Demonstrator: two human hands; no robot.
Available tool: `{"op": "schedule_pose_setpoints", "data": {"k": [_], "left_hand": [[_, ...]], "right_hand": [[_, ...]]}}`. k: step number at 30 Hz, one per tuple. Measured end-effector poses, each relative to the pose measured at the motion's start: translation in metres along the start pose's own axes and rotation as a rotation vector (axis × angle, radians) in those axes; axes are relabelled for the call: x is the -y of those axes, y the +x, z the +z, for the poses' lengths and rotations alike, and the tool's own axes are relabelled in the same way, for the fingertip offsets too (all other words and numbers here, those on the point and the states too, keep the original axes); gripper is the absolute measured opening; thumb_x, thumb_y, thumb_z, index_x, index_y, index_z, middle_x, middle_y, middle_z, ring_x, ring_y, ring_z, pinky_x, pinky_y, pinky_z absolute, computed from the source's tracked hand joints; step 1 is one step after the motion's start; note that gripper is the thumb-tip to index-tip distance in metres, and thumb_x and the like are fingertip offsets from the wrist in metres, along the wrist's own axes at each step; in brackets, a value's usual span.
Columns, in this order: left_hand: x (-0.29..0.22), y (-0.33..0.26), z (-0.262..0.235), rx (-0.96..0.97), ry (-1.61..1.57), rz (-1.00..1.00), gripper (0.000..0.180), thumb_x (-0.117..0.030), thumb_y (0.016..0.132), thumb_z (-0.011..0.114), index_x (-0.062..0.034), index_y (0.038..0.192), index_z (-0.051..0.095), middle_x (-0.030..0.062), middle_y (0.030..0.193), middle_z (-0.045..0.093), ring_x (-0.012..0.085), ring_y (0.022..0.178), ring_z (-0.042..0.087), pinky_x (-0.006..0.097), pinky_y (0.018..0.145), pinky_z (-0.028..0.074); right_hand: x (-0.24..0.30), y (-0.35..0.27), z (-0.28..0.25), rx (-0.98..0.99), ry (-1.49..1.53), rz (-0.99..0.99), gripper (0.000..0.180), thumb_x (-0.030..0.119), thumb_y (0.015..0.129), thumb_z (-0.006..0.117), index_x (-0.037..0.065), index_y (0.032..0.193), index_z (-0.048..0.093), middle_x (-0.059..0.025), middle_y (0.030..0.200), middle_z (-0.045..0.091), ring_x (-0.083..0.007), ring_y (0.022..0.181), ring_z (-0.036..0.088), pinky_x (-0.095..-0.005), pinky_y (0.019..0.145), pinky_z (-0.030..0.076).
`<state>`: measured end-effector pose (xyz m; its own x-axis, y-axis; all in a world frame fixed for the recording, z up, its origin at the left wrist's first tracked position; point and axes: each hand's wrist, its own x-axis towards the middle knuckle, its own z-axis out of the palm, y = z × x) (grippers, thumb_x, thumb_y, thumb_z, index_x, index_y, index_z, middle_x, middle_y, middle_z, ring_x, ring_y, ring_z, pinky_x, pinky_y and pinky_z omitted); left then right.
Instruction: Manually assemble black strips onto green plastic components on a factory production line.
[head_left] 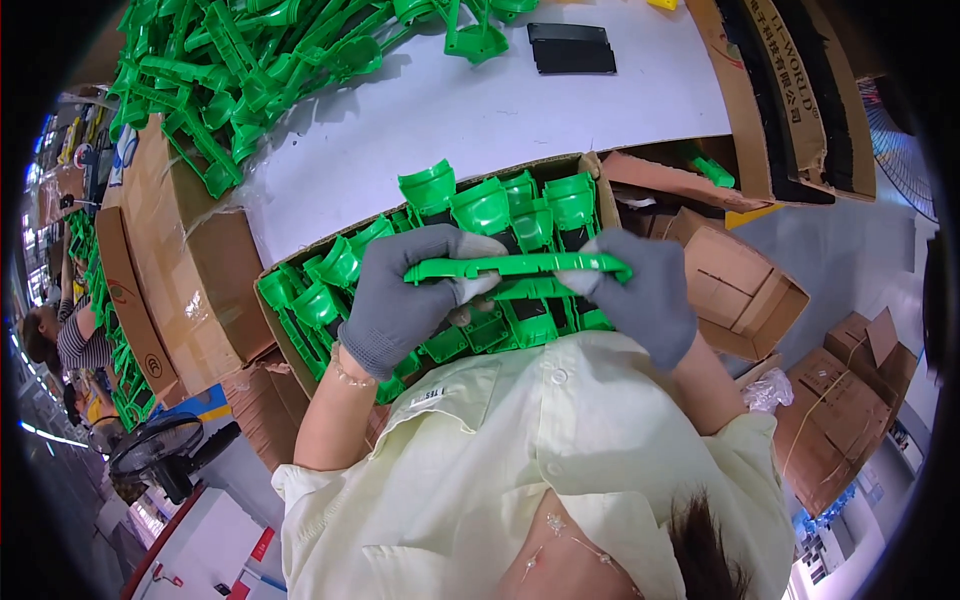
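Both my hands wear grey gloves with paler fingertips. A long, narrow green plastic part (525, 265) is held level between them, in front of my chest. My left hand (400, 295) pinches it near its left end, thumb and fingers closed round it. At the other end, my right hand (648, 300) grips it the same way. Just beneath is a cardboard box (607, 205) packed with rows of green plastic parts (482, 207) that have curved, scoop-like ends. Dark pieces show between some of them. My hands hide part of the box's contents.
Beyond the box lies a white tabletop (400, 130) with a heap of loose green parts (235, 75) and flat black pieces (572, 50). Cardboard boxes stand left (185, 270) and right (735, 285). A black fan (155, 445) and another person (75, 340) are at left.
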<state>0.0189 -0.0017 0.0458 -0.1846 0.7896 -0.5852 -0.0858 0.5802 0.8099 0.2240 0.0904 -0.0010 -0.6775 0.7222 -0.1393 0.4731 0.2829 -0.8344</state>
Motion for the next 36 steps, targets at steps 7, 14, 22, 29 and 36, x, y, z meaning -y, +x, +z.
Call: {"op": "schedule_pose_setpoints", "data": {"k": [7,14,22,29,36], "left_hand": [[-0.003,-0.006,0.003,0.023,0.174,-0.020,0.010,-0.003,0.076,0.068,-0.0013,0.086,0.065,0.0017,0.074,0.063,0.0047,0.058,0.057,0.019,0.045,0.044],[-0.027,0.025,-0.033,-0.023,0.471,0.246,0.033,-0.010,0.071,0.071,-0.0065,0.101,0.057,0.0067,0.080,0.061,0.0172,0.065,0.060,0.027,0.057,0.048],[-0.022,0.043,-0.040,-0.002,1.214,0.380,0.064,-0.024,0.059,0.076,-0.0154,0.119,0.055,0.0081,0.120,0.052,0.0327,0.113,0.043,0.042,0.093,0.040],[-0.083,0.156,-0.056,-0.304,1.257,0.793,0.036,-0.018,0.070,0.068,-0.0158,0.105,0.062,0.0076,0.115,0.057,0.0319,0.111,0.047,0.044,0.089,0.044],[-0.119,0.283,-0.070,-0.454,1.658,1.325,0.041,-0.010,0.069,0.059,-0.0147,0.110,0.058,0.0092,0.108,0.060,0.0262,0.116,0.047,0.041,0.102,0.032]], "right_hand": [[-0.004,-0.023,0.012,-0.013,-0.072,0.046,0.029,0.030,0.078,0.070,0.003,0.071,0.063,-0.0098,0.053,0.054,-0.0186,0.045,0.053,-0.0285,0.046,0.040],[0.012,-0.016,0.005,0.435,-0.264,-0.097,0.036,0.043,0.075,0.066,0.008,0.080,0.063,-0.0099,0.059,0.058,-0.0264,0.055,0.059,-0.0364,0.050,0.042],[0.017,0.032,-0.025,0.249,-0.258,-0.052,0.022,0.030,0.068,0.073,0.013,0.080,0.068,-0.0062,0.067,0.063,-0.0167,0.059,0.062,-0.0294,0.056,0.047],[-0.049,0.124,-0.056,-0.215,-0.285,-0.083,0.021,0.025,0.076,0.067,0.009,0.091,0.066,-0.0057,0.081,0.065,-0.0162,0.062,0.060,-0.0281,0.060,0.046],[-0.068,0.157,-0.054,-0.247,-0.455,-0.151,0.023,0.018,0.074,0.067,0.013,0.096,0.063,-0.0021,0.092,0.061,-0.0171,0.069,0.061,-0.0287,0.065,0.049]]}}
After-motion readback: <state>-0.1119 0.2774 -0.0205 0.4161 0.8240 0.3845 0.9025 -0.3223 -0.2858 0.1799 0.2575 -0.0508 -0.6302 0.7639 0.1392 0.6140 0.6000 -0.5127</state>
